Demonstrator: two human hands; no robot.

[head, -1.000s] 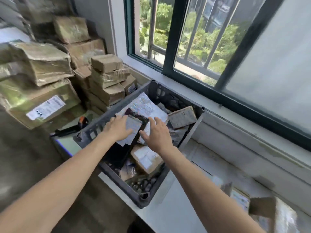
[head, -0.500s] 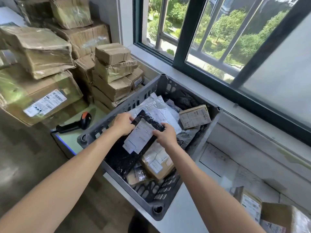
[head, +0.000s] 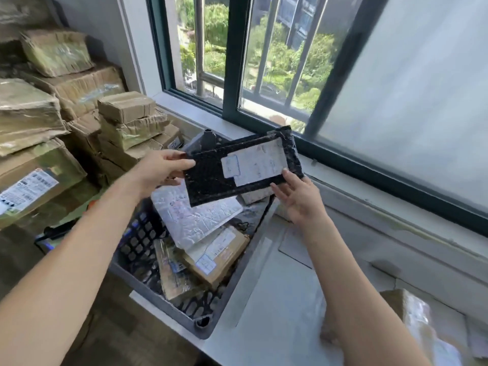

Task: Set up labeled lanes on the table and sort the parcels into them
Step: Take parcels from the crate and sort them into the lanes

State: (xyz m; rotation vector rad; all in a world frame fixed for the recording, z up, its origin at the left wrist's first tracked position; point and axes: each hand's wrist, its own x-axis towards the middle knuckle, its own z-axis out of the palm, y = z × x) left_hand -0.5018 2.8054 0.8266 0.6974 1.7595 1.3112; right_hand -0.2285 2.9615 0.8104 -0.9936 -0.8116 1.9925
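Observation:
A flat black mailer parcel (head: 211, 178) with a white shipping label is held up in the air above the grey plastic crate (head: 203, 323). My left hand (head: 161, 169) pinches its left edge, thumb on top. My right hand (head: 298, 196) grips its lower right edge from below. In the crate lie a white padded mailer (head: 195, 220), a brown labelled box (head: 219, 257) and a shiny wrapped parcel (head: 174, 276). The crate sits at the left end of the white table (head: 277, 299).
Taped cardboard boxes (head: 126, 122) are stacked at the left against the wall. A handheld scanner (head: 56, 231) lies left of the crate. More parcels (head: 412, 315) sit at the table's lower right. The window sill and frame run behind the table.
Both hands took hold of the black mailer in the crate and lifted it up and to the right, turning its label face up toward me.

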